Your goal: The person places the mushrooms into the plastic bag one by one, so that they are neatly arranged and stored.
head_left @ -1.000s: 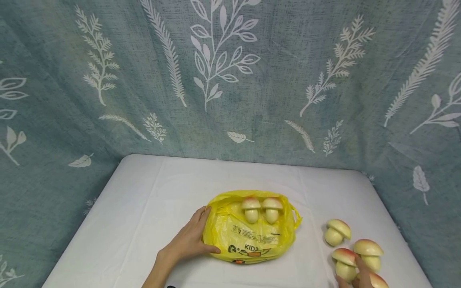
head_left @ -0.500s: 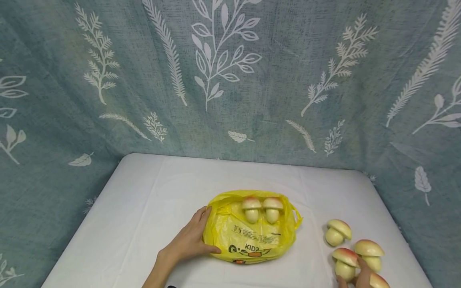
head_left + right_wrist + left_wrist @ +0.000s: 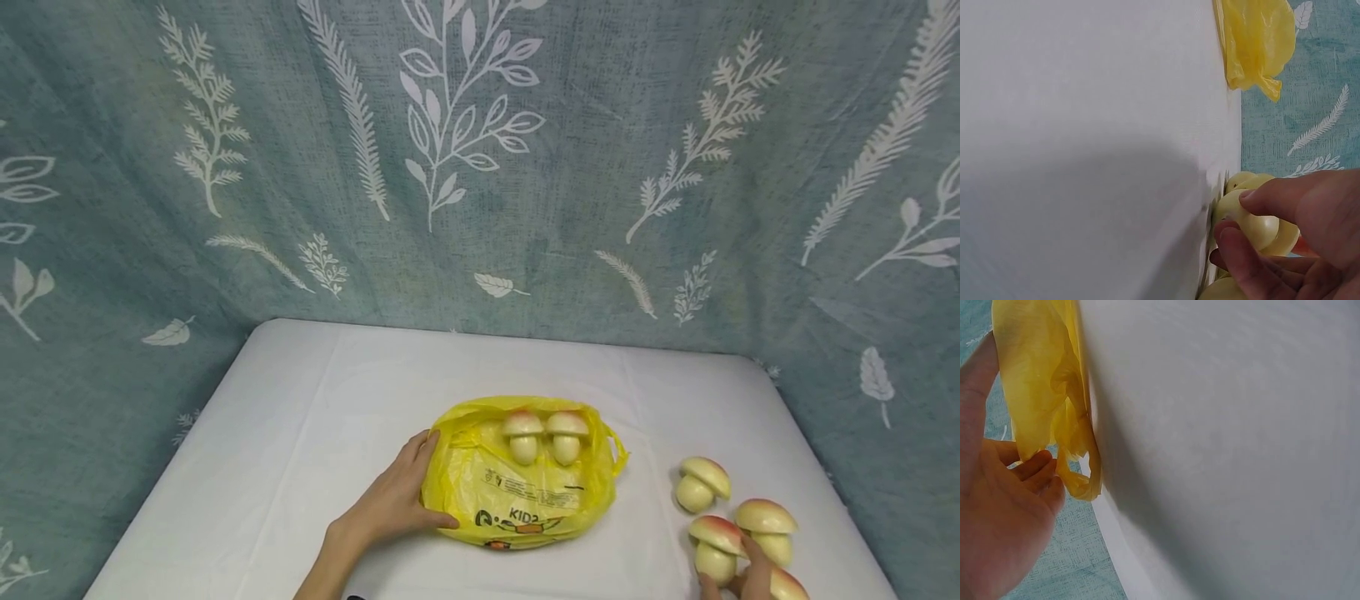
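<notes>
The left hand (image 3: 393, 507) rested with fingers relaxed against the bag (image 3: 525, 479) on the counter (image 3: 300, 433). Right of the bag, the right hand (image 3: 1297, 244) pinched a mushroom (image 3: 1254, 225).

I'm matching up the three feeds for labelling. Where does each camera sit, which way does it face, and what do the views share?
Head: worn high, looks forward and down at the white table; shows the left hand on the yellow bag and the right hand.
Left wrist: low by the table, looks along the palm to the bag's edge.
Right wrist: low, looks past the fingers, whose grip holds a toy mushroom.
Shared: bag, table, leaf-print curtain.
</notes>
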The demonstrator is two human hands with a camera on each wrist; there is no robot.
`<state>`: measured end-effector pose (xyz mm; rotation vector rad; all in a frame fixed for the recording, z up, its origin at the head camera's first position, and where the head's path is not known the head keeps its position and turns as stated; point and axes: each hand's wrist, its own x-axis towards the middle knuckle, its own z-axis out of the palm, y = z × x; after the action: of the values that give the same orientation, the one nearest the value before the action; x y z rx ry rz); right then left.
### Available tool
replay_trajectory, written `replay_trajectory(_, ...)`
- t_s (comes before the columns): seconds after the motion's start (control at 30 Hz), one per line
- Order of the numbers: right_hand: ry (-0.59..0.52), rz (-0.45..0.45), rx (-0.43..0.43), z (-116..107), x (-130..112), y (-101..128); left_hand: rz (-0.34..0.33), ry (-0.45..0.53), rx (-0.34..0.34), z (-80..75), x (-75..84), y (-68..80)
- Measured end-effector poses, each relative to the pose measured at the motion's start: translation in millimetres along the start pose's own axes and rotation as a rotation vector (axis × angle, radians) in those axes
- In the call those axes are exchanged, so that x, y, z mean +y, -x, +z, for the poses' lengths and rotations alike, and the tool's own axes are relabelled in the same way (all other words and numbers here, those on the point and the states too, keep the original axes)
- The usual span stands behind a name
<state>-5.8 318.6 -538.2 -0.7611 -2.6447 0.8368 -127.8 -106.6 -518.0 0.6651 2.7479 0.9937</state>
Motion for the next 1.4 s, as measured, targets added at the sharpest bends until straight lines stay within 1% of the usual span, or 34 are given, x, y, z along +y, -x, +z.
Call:
replay_trajectory(0.07, -0.01, -0.011, 0.0, 2, 3, -1, -0.001, 0.002, 0.0, 0.2, 0.0, 0.2)
replay_trajectory(0.1, 0.007, -0.02, 0.011, 3, 5, -2, -0.001, 0.001, 0.001, 0.4, 0.0, 0.3)
replay_trajectory(0.2, -0.023, -0.069, 0.029, 6, 11, -3, -0.002, 0.002, 0.001, 0.7, -0.2, 0.3)
replay_trajectory(0.27, -0.046, -0.085, 0.038, 8, 14, -4, -0.002, 0.0, 0.004, 0.7, -0.4, 0.3)
replay_trajectory(0.3, -0.037, -0.082, 0.036, 9, 17, -6, -0.002, -0.002, 0.006, 0.6, -0.5, 0.3)
replay_trajectory(0.37, -0.06, -0.068, 0.011, 11, 21, -8, -0.001, -0.007, 0.01, 0.5, -0.7, 0.3)
replay_trajectory(0.5, -0.039, -0.023, -0.036, 16, 30, -14, 0.0, -0.009, 0.014, 0.3, -0.8, 0.2)
replay_trajectory(0.53, -0.056, -0.016, -0.048, 17, 31, -15, 0.0, -0.007, 0.013, 0.2, -0.7, 0.2)
replay_trajectory(0.63, -0.039, -0.007, -0.031, 19, 35, -15, -0.003, 0.0, 0.009, 0.1, -0.2, 0.5)
replay_trajectory(0.7, -0.047, -0.017, 0.004, 20, 34, -13, -0.003, 0.002, 0.007, 0.1, 0.1, 0.7)
replay_trajectory(0.73, -0.072, -0.027, 0.026, 21, 33, -11, -0.003, 0.001, 0.008, 0.2, 0.1, 0.8)
replay_trajectory(0.77, -0.055, -0.022, 0.041, 21, 32, -10, -0.002, -0.001, 0.007, 0.4, 0.1, 0.9)
replay_trajectory(0.8, -0.07, -0.025, 0.048, 21, 31, -8, -0.001, -0.001, 0.007, 0.5, 0.1, 1.0)
replay_trajectory(0.97, -0.058, 0.018, 0.031, 14, 17, -4, 0.001, -0.004, 0.008, 1.5, -0.8, 0.7)
replay_trajectory(1.0, -0.073, 0.017, 0.029, 12, 14, -3, 0.001, -0.005, 0.008, 1.6, -1.0, 0.6)
replay_trajectory(1.07, -0.065, 0.007, 0.039, 10, 9, -1, 0.001, -0.006, 0.009, 1.7, -1.1, 0.2)
replay_trajectory(1.1, -0.087, -0.011, 0.055, 8, 5, 1, 0.0, -0.005, 0.009, 1.7, -1.1, -0.1)
replay_trajectory(1.13, -0.08, -0.024, 0.077, 7, 3, 2, -0.002, -0.004, 0.008, 1.7, -1.0, -0.2)
replay_trajectory(1.23, -0.056, -0.055, 0.095, 4, -4, 5, -0.004, -0.001, 0.006, 1.8, -0.9, -0.9)
replay_trajectory(1.4, -0.061, -0.046, 0.102, 0, -15, 10, -0.004, -0.003, 0.005, 1.9, -1.1, -1.7)
